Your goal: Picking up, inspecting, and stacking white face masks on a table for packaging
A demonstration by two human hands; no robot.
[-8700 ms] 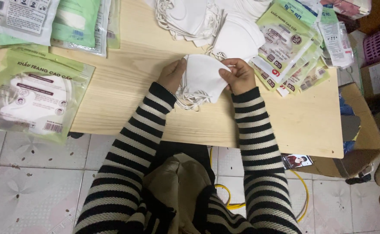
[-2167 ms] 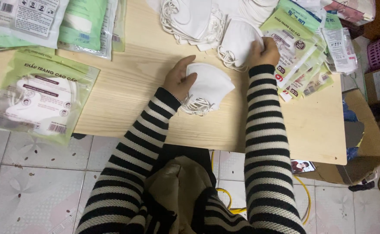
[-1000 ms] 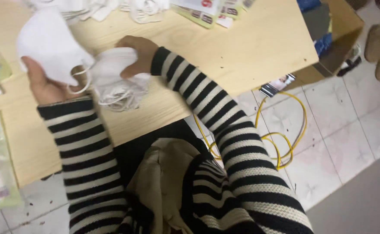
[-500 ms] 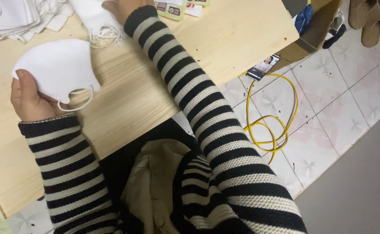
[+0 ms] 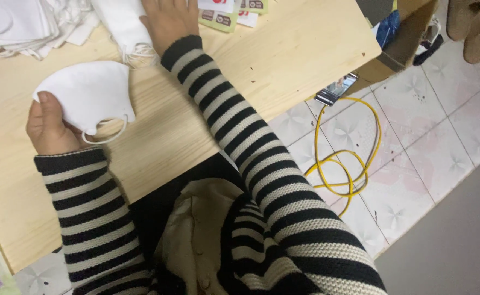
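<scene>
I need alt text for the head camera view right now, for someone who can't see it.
A person in a striped sweater holds a white face mask in the left hand over a light wooden table, while the right hand rests on a stack of masks farther back. A yellow cable lies coiled on the tiled floor.

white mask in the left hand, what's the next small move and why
Probably carry the white mask toward the stack of masks under the right hand. The left hand pinches it clear above the wooden table, its ear loop hanging free, while the right hand presses the stack flat.
</scene>
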